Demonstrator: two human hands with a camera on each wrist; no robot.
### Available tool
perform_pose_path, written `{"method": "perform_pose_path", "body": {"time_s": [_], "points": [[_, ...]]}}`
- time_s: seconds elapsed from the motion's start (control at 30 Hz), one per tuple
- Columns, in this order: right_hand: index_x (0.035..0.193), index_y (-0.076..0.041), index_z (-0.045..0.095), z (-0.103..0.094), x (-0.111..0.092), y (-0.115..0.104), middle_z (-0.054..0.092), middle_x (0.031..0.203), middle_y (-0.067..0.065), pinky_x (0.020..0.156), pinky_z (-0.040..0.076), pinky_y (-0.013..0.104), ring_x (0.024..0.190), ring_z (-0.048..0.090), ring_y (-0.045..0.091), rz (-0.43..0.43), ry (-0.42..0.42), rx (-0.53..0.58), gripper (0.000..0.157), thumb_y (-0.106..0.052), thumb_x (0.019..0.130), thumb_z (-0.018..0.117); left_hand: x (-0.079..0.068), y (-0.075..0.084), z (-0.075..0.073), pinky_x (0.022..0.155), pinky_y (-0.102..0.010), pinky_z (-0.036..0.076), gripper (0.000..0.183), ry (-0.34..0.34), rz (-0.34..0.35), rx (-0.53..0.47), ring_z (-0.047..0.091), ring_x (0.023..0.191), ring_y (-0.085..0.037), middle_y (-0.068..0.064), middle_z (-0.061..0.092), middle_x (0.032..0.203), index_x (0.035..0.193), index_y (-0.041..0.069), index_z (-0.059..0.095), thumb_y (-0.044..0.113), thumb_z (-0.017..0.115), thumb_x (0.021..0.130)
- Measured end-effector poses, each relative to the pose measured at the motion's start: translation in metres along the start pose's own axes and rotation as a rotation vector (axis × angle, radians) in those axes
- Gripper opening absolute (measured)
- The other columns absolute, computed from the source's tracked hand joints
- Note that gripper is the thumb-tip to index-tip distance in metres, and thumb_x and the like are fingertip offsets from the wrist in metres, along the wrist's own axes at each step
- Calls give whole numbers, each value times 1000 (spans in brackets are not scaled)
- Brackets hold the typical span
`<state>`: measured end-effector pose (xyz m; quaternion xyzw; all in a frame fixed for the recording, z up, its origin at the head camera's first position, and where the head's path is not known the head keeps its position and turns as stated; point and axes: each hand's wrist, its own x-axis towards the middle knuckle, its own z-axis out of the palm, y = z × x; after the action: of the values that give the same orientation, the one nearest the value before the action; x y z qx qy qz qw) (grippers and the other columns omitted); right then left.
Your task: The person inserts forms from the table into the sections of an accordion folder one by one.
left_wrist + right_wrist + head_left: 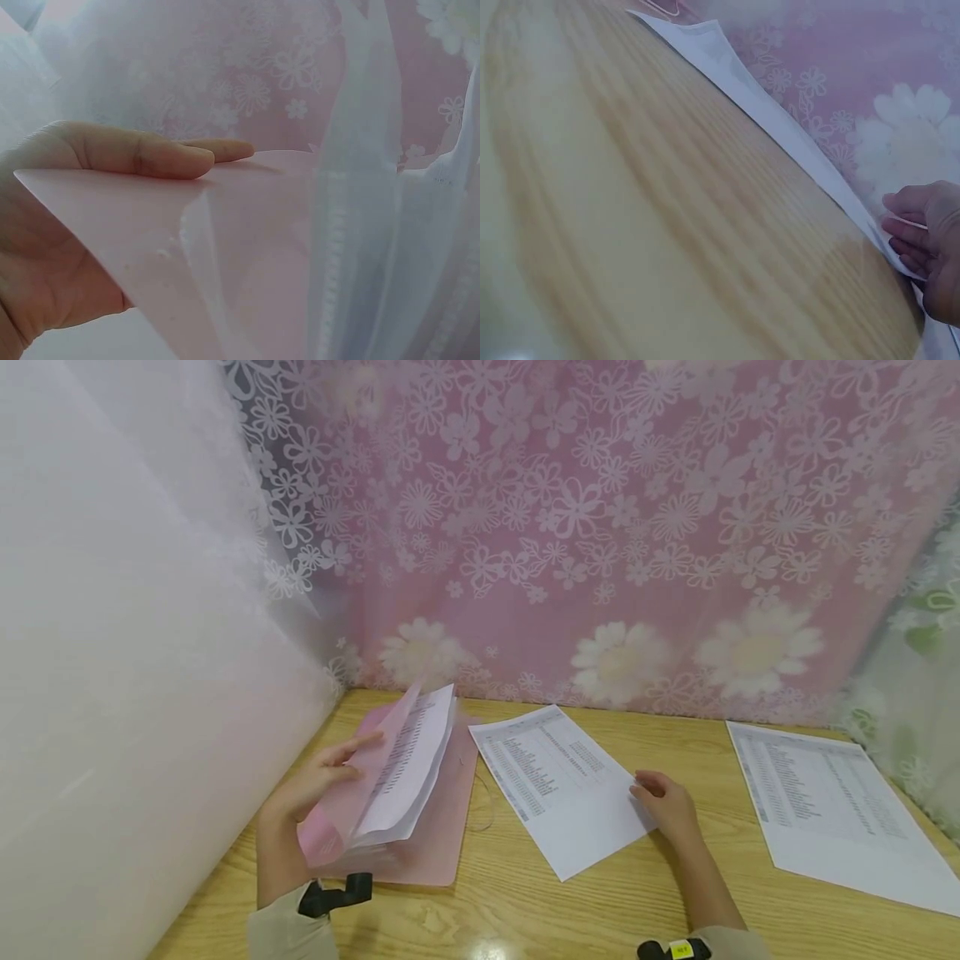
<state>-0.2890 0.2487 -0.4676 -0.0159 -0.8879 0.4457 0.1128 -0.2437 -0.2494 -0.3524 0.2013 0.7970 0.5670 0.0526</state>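
A pink folder (442, 853) lies partly opened on the left of the table, with clear sleeves and printed sheets (422, 752) standing tilted inside it. My left hand (303, 789) holds its raised front cover, which passes between thumb and fingers in the left wrist view, where the pink cover (255, 232) fills the foreground. To the folder's right is a loose printed sheet (588, 810). My right hand (670, 808) pinches that sheet at its right edge. From the right wrist, the same sheet (761, 101) appears nearly edge-on, running up to the fingertips.
Another printed sheet (840, 852) lies at the far right of the wooden table (517, 910). A thin string loop (489, 806) is between folder and middle sheet. Pink floral curtain (525, 610) closes off the back, and white sheeting (150, 652) rises on the left.
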Motion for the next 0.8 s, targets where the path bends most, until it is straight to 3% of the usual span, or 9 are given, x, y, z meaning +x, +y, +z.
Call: {"method": "perform_pose_path", "body": {"time_s": [0.43, 0.67, 0.8], "points": [[119, 11, 53, 5, -15, 5, 55, 114, 29, 86, 39, 49, 104, 50, 41, -109, 19, -124, 47, -14, 82, 69, -2, -1, -1, 94, -35, 25, 52, 4, -23, -6, 16, 131, -30, -14, 28, 146, 138, 4, 42, 3, 52, 87], [113, 10, 58, 11, -24, -1, 61, 93, 18, 72, 43, 41, 82, 54, 28, -108, 71, -165, 47, -24, 82, 70, -1, 0, 0, 91, -32, 29, 53, -4, -35, -24, 18, 128, -30, -14, 25, 146, 139, 5, 41, 3, 52, 87], [115, 10, 57, 12, -25, -3, 61, 91, 17, 71, 42, 42, 81, 53, 29, -142, 81, -202, 50, -24, 81, 71, -1, 0, 1, 89, -30, 31, 53, -2, -37, -34, 19, 128, -31, -14, 25, 147, 139, 5, 41, 3, 52, 87]]}}
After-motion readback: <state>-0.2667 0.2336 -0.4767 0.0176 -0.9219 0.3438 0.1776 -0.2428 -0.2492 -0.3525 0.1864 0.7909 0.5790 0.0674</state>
